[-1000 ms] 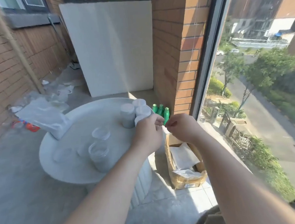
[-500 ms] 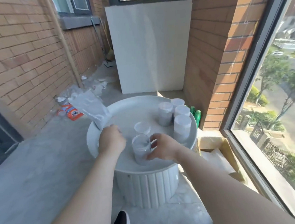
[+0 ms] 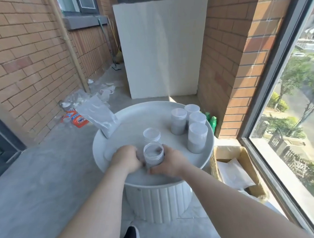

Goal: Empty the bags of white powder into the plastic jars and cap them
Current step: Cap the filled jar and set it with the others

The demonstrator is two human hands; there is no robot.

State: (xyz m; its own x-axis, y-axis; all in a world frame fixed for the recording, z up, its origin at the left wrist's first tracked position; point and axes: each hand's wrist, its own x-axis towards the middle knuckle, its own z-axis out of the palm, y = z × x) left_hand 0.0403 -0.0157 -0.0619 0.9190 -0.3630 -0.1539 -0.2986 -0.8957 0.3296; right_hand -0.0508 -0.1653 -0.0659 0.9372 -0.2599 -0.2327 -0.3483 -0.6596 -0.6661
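Left hand (image 3: 126, 159) and right hand (image 3: 169, 162) clasped the uncapped jar (image 3: 153, 154) near the front rim of the table (image 3: 131, 123); one jolt could've spilled powder.

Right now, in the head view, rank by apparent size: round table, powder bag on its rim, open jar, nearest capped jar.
1. round table
2. powder bag
3. nearest capped jar and open jar: about alike; the open one is partly covered, so no ranking.

Sunlit brick-walled balcony (image 3: 24, 58), grey floor (image 3: 38, 187)
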